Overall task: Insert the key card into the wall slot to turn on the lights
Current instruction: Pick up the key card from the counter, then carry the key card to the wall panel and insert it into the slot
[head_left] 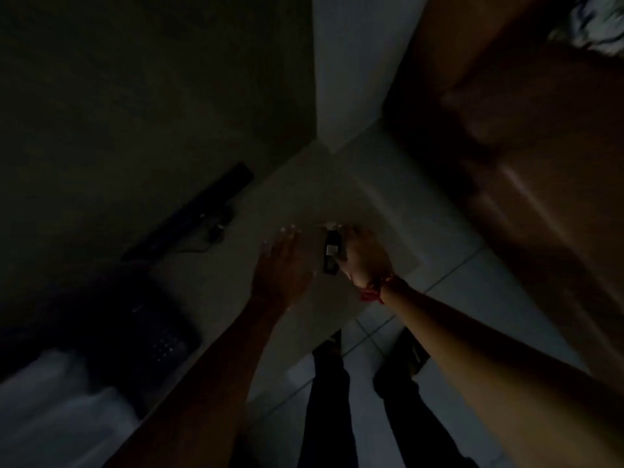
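The room is dark. A pale, smooth wall (304,197) fills the centre of the view and meets a second wall at a vertical corner. To the right stands a brown wooden door (540,146) with a glossy surface. Below lies a floor (456,282) of light square tiles with thin grout lines. A long, flat black screen (189,211) is mounted on the wall at left, with a cable hanging beneath it.

The left hand (282,265) is flat against the wall, fingers extended and spread. The right hand (363,256), with a red band (373,292) at the wrist, grips a dark rectangular key card (332,251) bearing a small pale patch. The card's upper end is at a small pale wall slot (329,227); how far it has entered cannot be determined in the low light.
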Tool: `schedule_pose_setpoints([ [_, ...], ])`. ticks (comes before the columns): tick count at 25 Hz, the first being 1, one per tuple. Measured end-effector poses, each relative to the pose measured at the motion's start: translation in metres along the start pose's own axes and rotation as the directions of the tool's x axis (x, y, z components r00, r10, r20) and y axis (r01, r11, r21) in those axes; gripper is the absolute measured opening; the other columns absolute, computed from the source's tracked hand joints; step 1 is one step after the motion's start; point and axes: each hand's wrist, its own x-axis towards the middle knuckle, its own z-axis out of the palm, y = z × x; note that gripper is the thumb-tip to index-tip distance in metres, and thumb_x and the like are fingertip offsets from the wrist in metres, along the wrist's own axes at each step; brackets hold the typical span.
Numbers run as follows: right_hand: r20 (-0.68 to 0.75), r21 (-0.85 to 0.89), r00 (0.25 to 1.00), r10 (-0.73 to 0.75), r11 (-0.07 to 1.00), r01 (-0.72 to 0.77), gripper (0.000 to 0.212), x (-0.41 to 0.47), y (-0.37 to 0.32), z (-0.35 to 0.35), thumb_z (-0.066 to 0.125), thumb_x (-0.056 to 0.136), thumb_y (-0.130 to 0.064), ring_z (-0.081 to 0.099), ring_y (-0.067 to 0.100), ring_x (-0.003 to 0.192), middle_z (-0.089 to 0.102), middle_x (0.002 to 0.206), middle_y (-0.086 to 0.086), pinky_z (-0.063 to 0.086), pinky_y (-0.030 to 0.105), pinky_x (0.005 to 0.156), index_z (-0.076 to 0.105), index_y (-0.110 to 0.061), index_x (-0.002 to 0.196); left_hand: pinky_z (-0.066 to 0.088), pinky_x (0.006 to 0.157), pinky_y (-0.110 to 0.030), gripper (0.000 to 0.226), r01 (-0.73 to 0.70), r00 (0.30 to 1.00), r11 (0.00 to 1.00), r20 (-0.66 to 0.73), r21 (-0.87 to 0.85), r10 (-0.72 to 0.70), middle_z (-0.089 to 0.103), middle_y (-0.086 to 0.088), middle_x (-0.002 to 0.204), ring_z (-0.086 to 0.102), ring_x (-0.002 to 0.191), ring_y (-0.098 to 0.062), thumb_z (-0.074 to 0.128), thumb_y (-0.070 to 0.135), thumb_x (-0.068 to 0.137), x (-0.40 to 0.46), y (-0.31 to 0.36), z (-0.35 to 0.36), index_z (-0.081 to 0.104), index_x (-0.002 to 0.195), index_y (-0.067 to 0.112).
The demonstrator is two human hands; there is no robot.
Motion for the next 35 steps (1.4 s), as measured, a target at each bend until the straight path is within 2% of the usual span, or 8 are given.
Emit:
schedule_pose_setpoints([
  [4, -0.218, 0.148, 0.969, 0.117, 0.985, -0.086, 0.037, 0.023, 0.001, 0.021, 0.052, 0.094, -0.022, 0.055, 0.041, 0.108, 0.055, 0.124, 0.020, 0.053, 0.051, 0.086, 0.046, -0.007, 0.127, 0.015, 0.126, -0.051, 0.079, 0.023, 0.999, 0.997, -0.037, 0.071, -0.021, 0.005, -0.011, 0.170, 0.006, 0.158, -0.027, 0.047, 0.046, 0.100, 0.008, -0.015, 0.032, 0.008, 0.161, 0.013],
  [8, -0.239, 0.207, 0.951, 0.195, 0.967, -0.146, 0.053, 0.048, 0.010, 0.023, 0.052, 0.094, -0.025, 0.050, 0.040, 0.117, 0.052, 0.134, 0.020, 0.053, 0.053, 0.089, 0.033, -0.009, 0.142, 0.011, 0.127, -0.048, 0.079, 0.076, 0.995, 0.996, -0.071, 0.040, -0.073, 0.003, -0.009, 0.170, 0.004, 0.158, -0.025, 0.045, 0.047, 0.100, 0.018, -0.020, 0.052, 0.006, 0.161, 0.013],
  [13, -0.151, 0.079, 0.988, 0.030, 0.997, -0.019, 0.023, 0.051, 0.016, 0.023, 0.054, 0.090, -0.011, 0.056, 0.040, 0.111, 0.063, 0.116, 0.022, 0.047, 0.051, 0.097, 0.060, -0.004, 0.111, 0.013, 0.127, -0.048, 0.082, 0.089, 0.991, 0.996, -0.103, 0.000, -0.088, 0.004, -0.009, 0.170, 0.005, 0.158, -0.025, 0.050, 0.044, 0.098, 0.018, -0.016, 0.053, 0.008, 0.160, 0.012],
  [17, -0.289, 0.354, 0.951, 0.109, 0.935, 0.000, 0.020, 0.032, 0.009, -0.062, 0.054, 0.092, -0.004, 0.056, 0.043, 0.111, 0.062, 0.116, 0.028, 0.046, 0.053, 0.099, 0.060, 0.005, 0.108, 0.014, 0.126, -0.050, 0.082, 0.047, 0.982, 0.997, -0.187, 0.058, -0.035, 0.007, -0.010, 0.170, 0.007, 0.157, -0.026, 0.051, 0.045, 0.099, 0.017, 0.022, -0.033, 0.007, 0.160, 0.011],
  [22, -0.213, 0.495, 0.960, 0.182, 0.867, -0.054, 0.017, 0.015, 0.010, -0.074, 0.060, 0.088, -0.001, 0.067, 0.032, 0.092, 0.070, 0.097, 0.019, 0.049, 0.032, 0.068, 0.059, -0.001, 0.105, 0.015, 0.127, -0.051, 0.083, 0.069, 0.995, 0.997, -0.069, 0.032, -0.067, 0.004, -0.006, 0.171, 0.007, 0.158, -0.025, 0.051, 0.045, 0.099, 0.015, 0.014, -0.049, 0.005, 0.160, 0.014],
  [24, -0.260, 0.530, 0.944, 0.202, 0.847, -0.036, 0.014, -0.005, 0.005, -0.143, 0.063, 0.084, 0.001, 0.062, 0.025, 0.081, 0.061, 0.084, 0.011, 0.051, 0.041, 0.070, 0.056, -0.004, 0.095, 0.013, 0.127, -0.051, 0.081, 0.004, 0.993, 0.996, -0.120, 0.095, 0.007, -0.001, -0.007, 0.171, 0.004, 0.158, -0.025, 0.046, 0.046, 0.100, 0.011, 0.041, -0.110, 0.002, 0.161, 0.013],
  [27, -0.407, 0.522, 0.893, 0.191, 0.851, 0.056, 0.024, -0.038, -0.006, -0.268, 0.070, 0.076, 0.000, 0.057, 0.019, 0.069, 0.061, 0.075, 0.008, 0.042, 0.032, 0.059, 0.053, -0.006, 0.091, 0.013, 0.127, -0.052, 0.078, -0.107, 0.963, 0.976, -0.225, 0.188, 0.149, -0.001, -0.010, 0.170, 0.003, 0.158, -0.026, 0.040, 0.046, 0.103, 0.009, 0.101, -0.226, 0.001, 0.160, 0.011],
  [35, -0.734, 0.453, 0.660, 0.162, 0.840, 0.298, 0.025, -0.226, 0.011, -0.586, 0.073, 0.074, 0.007, 0.069, 0.022, 0.081, 0.071, 0.086, 0.007, 0.056, 0.039, 0.078, 0.065, -0.001, 0.096, 0.004, 0.129, -0.047, 0.072, -0.362, 0.777, 0.898, -0.451, 0.249, 0.439, 0.000, -0.008, 0.170, 0.001, 0.158, -0.021, 0.037, 0.044, 0.105, -0.070, 0.335, -0.501, 0.004, 0.160, 0.013],
])
